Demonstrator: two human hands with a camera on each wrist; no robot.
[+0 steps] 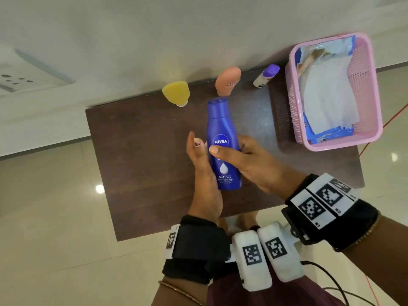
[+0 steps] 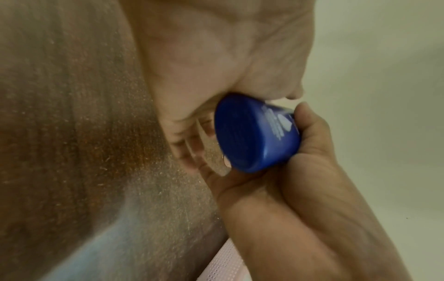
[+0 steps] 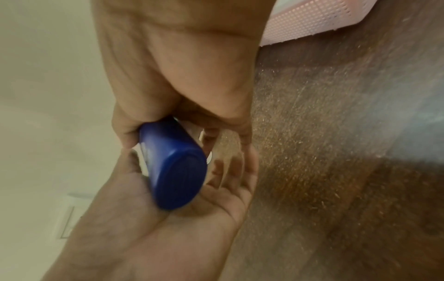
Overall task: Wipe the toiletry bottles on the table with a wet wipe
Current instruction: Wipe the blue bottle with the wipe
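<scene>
A blue Nivea bottle (image 1: 221, 127) is held upright over the dark wooden table (image 1: 143, 173). My right hand (image 1: 229, 153) grips its middle, thumb across the label and fingers behind it. My left hand (image 1: 195, 151) lies flat against the bottle's left side with straight fingers. In the right wrist view the bottle's base (image 3: 177, 176) sits in that open left palm (image 3: 206, 207). A small white scrap shows between the left fingers and the bottle; I cannot tell what it is. The left wrist view shows the bottle (image 2: 252, 136) from below.
A yellow bottle (image 1: 176, 93), a peach bottle (image 1: 227, 81) and a white bottle with a purple cap (image 1: 266, 76) stand along the table's far edge. At the right stands a pink basket (image 1: 340, 145) holding a wipes pack (image 1: 326, 91). A wall runs behind the table.
</scene>
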